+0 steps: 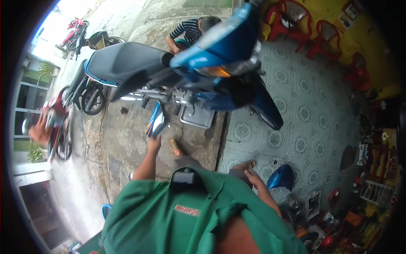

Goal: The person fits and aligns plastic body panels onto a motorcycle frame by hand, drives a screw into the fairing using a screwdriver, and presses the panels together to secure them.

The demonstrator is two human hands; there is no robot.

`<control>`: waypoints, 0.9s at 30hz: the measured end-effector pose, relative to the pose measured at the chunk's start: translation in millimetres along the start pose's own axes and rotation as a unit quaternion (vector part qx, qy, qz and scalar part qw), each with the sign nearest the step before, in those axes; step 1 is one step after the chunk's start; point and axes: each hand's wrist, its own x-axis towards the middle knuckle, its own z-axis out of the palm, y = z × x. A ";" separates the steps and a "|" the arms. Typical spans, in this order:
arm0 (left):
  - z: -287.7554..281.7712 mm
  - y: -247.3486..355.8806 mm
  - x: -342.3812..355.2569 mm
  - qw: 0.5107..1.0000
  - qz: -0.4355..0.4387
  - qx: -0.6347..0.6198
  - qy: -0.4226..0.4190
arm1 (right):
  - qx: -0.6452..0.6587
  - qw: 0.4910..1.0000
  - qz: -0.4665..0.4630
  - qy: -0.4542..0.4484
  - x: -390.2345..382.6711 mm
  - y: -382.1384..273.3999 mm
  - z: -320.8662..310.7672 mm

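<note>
A blue motorcycle (211, 59) with a long dark seat (127, 63) stands across the view in front of me. My left hand (154, 144) is closed on the lower end of a narrow body panel (155, 120), blue, white and dark with orange stripes. The panel's far end reaches up toward the motorcycle's underside; whether it touches is unclear. Low beside my right leg is my right hand (254, 179), its fingers too small and partly hidden to read. A glossy blue cover piece (281, 178) is near that hand, with no contact I can make out.
A metal tray (197, 116) lies on the concrete under the motorcycle. Someone in a striped shirt (185, 31) crouches behind it. Red plastic chairs (292, 21) line the yellow wall. Tools and parts (376, 192) crowd the right side; more motorcycles (91, 99) stand at left.
</note>
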 end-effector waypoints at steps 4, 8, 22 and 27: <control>65.9 162.8 -26.1 0.973 -0.053 -0.001 -0.226 | 0.191 0.894 0.207 0.349 -53.5 182.3 -43.2; 117.0 410.3 -114.3 0.865 0.320 0.038 -0.384 | 0.318 0.784 0.370 0.384 -184.0 209.1 -96.1; 335.4 549.0 -183.9 0.855 0.125 0.108 -0.492 | 0.072 0.822 -0.022 0.564 -179.2 218.4 -454.3; 396.7 509.3 -182.2 0.857 0.047 0.235 -0.456 | -0.130 0.913 -0.034 0.385 -197.9 136.3 -589.8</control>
